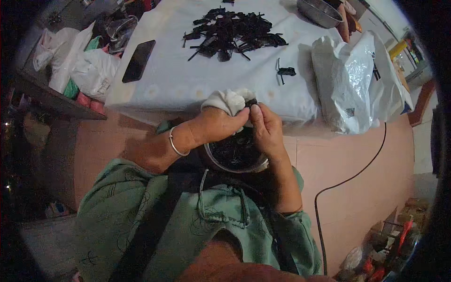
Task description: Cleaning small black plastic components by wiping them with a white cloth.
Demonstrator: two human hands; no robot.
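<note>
My left hand (pixel 218 124) is closed around a bunched white cloth (pixel 224 101). Its thumb meets my right hand (pixel 268 129), whose thumb and fingers pinch a small black piece (pixel 252 102) at the cloth's edge. Most of that piece is covered by fingers and cloth. Below both hands, a round metal bowl (pixel 217 163) at my lap holds dark, shiny contents (pixel 237 150) that I cannot make out singly. On the table beyond lies a heap of small black parts with thin stems (pixel 232 33). One similar black part (pixel 286 71) lies apart, to the right.
The table (pixel 174 89) has a white cover. A black phone (pixel 139 61) lies at its left, a large white plastic bag (pixel 347 84) at its right. A metal basin (pixel 319 13) stands far right, near another person's arm (pixel 345 23). A black cable (pixel 345 181) crosses the floor.
</note>
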